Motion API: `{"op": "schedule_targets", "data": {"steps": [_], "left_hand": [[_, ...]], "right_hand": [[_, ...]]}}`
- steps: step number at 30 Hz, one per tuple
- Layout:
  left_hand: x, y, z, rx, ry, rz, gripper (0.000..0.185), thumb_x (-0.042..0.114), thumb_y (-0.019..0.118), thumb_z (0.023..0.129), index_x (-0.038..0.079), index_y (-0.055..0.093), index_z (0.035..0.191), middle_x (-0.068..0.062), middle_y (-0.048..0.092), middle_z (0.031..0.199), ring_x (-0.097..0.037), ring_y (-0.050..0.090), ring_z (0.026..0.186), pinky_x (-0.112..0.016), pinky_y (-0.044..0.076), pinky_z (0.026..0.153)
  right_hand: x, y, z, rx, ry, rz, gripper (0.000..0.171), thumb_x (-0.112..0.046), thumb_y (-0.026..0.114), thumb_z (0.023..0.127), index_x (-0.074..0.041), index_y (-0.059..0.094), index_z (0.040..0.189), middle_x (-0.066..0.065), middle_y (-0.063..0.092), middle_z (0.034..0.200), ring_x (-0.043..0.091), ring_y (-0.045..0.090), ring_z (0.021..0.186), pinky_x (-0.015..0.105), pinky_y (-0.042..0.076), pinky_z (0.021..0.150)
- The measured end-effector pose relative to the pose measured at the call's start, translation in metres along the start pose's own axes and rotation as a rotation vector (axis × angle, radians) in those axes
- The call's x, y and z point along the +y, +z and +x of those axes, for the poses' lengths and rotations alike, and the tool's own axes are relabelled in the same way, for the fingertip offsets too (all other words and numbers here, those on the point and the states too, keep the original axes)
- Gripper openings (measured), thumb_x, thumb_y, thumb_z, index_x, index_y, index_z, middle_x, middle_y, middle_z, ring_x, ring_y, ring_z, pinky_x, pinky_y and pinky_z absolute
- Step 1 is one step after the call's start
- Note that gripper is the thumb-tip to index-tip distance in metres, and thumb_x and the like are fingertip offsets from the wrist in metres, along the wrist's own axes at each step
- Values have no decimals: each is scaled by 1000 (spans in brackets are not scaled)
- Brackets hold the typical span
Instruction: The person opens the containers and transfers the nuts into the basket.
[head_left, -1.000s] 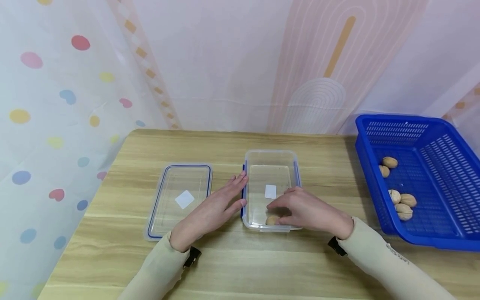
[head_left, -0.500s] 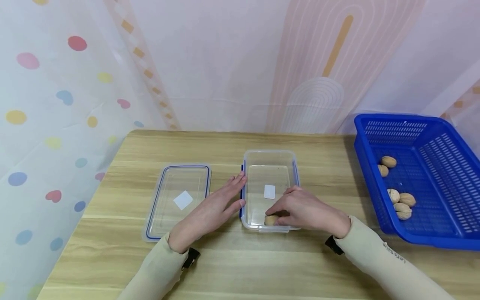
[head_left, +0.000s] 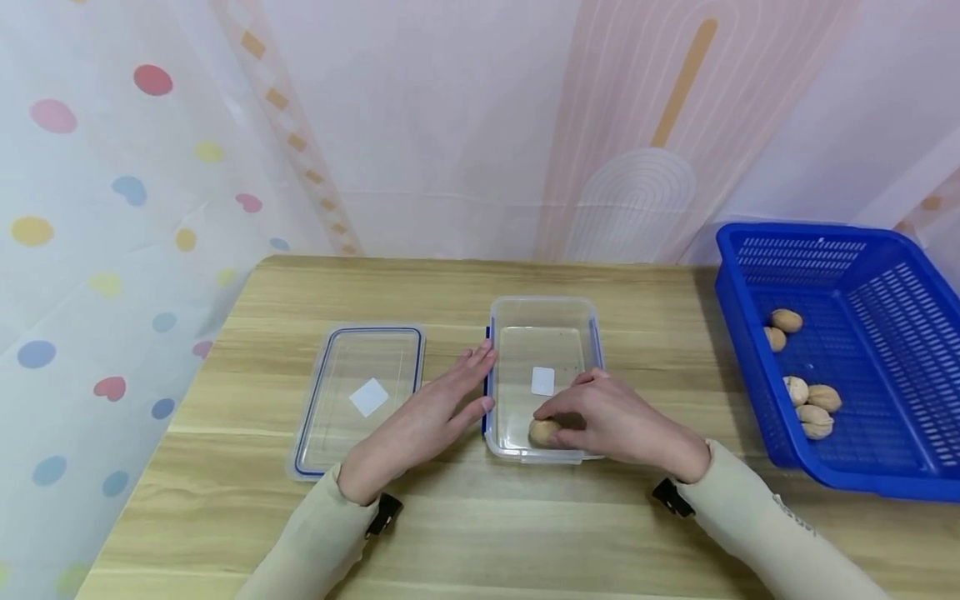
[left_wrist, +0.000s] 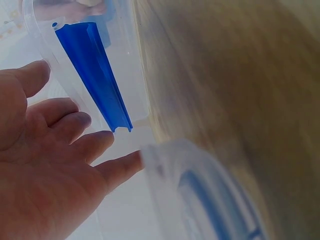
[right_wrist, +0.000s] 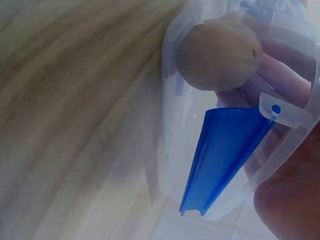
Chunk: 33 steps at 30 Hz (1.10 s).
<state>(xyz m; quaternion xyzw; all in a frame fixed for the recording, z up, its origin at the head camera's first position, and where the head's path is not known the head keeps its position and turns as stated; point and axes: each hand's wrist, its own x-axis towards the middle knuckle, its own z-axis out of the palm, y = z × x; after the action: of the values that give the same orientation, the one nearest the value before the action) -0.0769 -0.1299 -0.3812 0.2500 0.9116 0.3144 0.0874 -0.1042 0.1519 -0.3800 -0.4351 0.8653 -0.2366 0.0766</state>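
Note:
My right hand reaches over the right rim of a clear plastic food container. Inside, near the front wall, its thumb and fingertips pinch a walnut. The right wrist view shows that walnut through the clear wall, with fingers behind it and a blue latch flap hanging down. My left hand has its fingers extended, the tips against the container's left side. In the left wrist view, those fingertips lie close to another blue latch flap.
The container's clear lid, with a blue seal and a white sticker, lies left on the wooden table. To the right stands a blue plastic basket with several walnuts along its left side. A patterned curtain hangs behind the table.
The walnut in my right hand has risen slightly and shifted a little away from the container's front wall. My left hand has stayed in place. The camera view has moved slightly.

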Motion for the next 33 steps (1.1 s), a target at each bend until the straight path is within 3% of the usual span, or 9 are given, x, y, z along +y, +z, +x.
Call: {"op": "schedule_targets", "data": {"steps": [11, 22, 33], "left_hand": [[2, 1, 1, -3, 8, 8, 62, 33, 49, 111, 8, 28, 163, -4, 18, 171, -34, 22, 156, -53, 23, 125], [2, -1, -1, -3, -4, 19, 61, 32, 49, 111, 8, 28, 163, -3, 16, 171, -32, 21, 156, -53, 23, 125], [2, 0, 0, -4, 2, 12, 61, 30, 50, 111, 6, 28, 163, -5, 16, 171, -36, 22, 155, -52, 22, 125]], "right_hand": [[-1, -2, -7, 138, 56, 145, 30, -14, 82, 90, -14, 77, 120, -1, 75, 121, 21, 69, 114, 46, 56, 98], [-6, -9, -13, 245, 66, 211, 29, -16, 82, 91, -13, 77, 119, -2, 74, 122, 21, 68, 118, 46, 55, 100], [-9, -18, -27, 325, 84, 194, 29, -15, 81, 91, -13, 77, 120, -1, 74, 123, 23, 68, 118, 50, 55, 100]]}}
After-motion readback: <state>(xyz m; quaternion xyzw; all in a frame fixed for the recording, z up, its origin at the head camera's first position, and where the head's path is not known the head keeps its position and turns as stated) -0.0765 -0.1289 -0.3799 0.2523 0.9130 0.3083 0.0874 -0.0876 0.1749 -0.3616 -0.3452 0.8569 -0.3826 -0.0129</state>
